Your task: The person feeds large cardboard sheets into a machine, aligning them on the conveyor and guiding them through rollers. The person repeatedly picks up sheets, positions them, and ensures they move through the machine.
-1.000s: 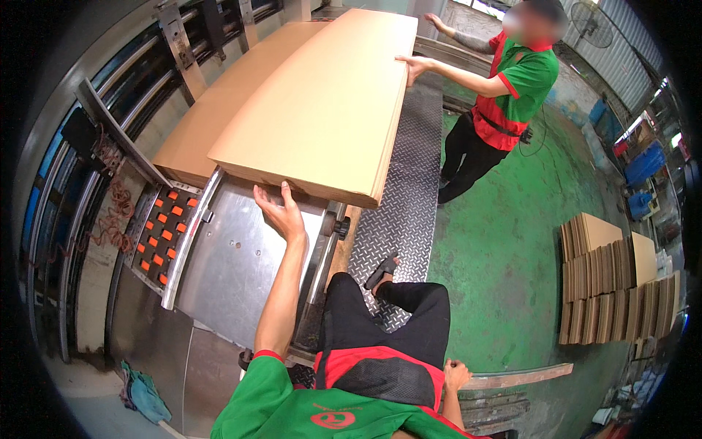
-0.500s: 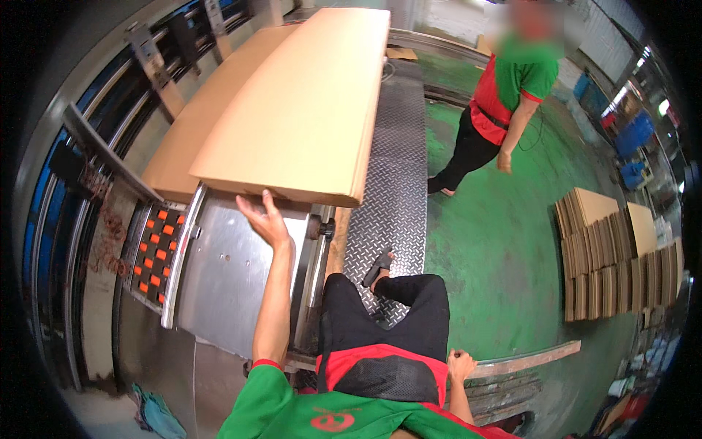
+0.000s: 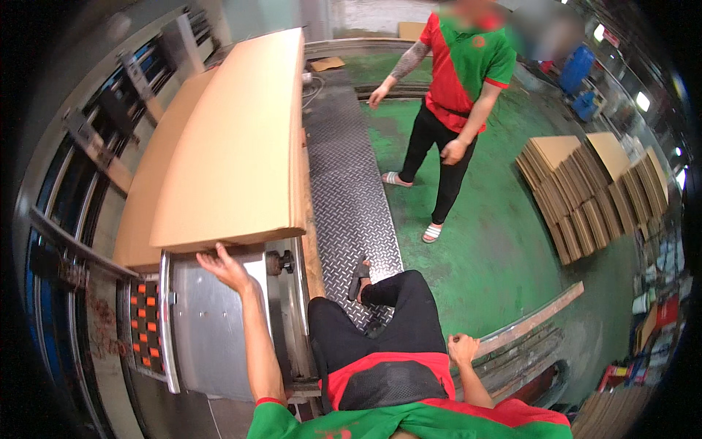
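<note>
A thick stack of brown cardboard sheets point(image 3: 230, 146) lies lengthwise on the machine's feed table at my left. My left hand point(image 3: 224, 268) is at the near end of this stack, fingers stretched out and touching its lower edge from below. Under that hand is the bare metal plate point(image 3: 219, 333) of the machine. My right hand point(image 3: 463, 350) is low at my right side, its fingers curled closed beside the end of a long pale bar point(image 3: 530, 318). Whatever it may hold is hidden.
Another person point(image 3: 468, 80) stands on the green floor ahead. Bundled cardboard point(image 3: 585, 197) is piled at the right. Orange rollers point(image 3: 148, 322) border the metal plate. A black knob point(image 3: 280, 262) sticks out near the stack. A diamond-plate walkway point(image 3: 344, 168) runs beside the machine.
The view has swung to the right, so the stack appears further left. The other person has turned toward me, with both arms now visible. My left hand stays at the stack's near edge.
</note>
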Demonstrator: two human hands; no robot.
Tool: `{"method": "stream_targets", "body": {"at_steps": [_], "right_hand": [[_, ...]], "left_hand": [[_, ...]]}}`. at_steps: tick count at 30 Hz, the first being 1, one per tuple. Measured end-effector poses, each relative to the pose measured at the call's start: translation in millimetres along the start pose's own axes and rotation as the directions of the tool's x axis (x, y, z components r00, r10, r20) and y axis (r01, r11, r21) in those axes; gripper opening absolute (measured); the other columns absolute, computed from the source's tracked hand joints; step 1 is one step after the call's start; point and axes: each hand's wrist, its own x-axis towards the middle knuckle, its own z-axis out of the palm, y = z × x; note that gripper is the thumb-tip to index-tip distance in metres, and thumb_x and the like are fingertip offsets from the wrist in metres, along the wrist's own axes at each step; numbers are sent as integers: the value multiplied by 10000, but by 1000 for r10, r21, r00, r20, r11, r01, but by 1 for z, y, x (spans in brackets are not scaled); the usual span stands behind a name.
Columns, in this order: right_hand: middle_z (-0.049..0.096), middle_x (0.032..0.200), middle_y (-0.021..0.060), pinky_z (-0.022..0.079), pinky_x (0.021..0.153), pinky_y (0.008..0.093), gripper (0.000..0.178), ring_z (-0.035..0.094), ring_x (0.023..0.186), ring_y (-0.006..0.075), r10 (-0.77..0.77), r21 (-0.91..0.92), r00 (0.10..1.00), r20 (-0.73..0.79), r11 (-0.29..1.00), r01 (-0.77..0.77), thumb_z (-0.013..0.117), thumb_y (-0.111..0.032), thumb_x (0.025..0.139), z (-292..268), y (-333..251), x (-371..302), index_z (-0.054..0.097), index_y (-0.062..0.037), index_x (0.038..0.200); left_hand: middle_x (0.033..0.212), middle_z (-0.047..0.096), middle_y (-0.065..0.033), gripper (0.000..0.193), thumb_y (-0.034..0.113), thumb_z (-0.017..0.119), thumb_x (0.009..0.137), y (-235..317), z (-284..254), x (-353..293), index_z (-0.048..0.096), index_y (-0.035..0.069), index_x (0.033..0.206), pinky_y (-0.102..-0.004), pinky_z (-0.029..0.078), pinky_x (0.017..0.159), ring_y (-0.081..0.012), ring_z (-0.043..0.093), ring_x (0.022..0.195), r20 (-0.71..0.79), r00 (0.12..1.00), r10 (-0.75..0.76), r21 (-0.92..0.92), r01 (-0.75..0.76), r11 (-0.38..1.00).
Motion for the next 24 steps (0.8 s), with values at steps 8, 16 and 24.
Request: {"method": "stream_targets", "body": {"at_steps": [8,16,24], "right_hand": [[715,777,159,368,935,436,340,669,796,333,23,44,1000,5,999,-23,617,-398,791,7,5,1,771,-94,789],[717,790,163,334,1038,477,335,673,831,350,64,58,998,26,996,-66,624,-404,789,9,6,1,776,-106,797],[709,765,169,349,1007,474,331,680,772,354,42,66,999,-5,997,-42,626,-403,793,4,3,-1,769,-105,782]], "left_hand": [[1515,278,-260,720,299,618,959,-3,0,5,235,-7,1486,-433,257,1165,-339,293,1408,19,997,81,13,-81,997],[1475,346,-243,656,253,608,967,-7,-1,8,276,-4,1471,-412,309,1127,-309,367,1357,37,994,104,-11,-104,994],[1532,292,-224,711,270,580,980,-10,-1,7,209,-6,1520,-414,286,1142,-312,355,1372,98,991,90,28,-93,995]]}}
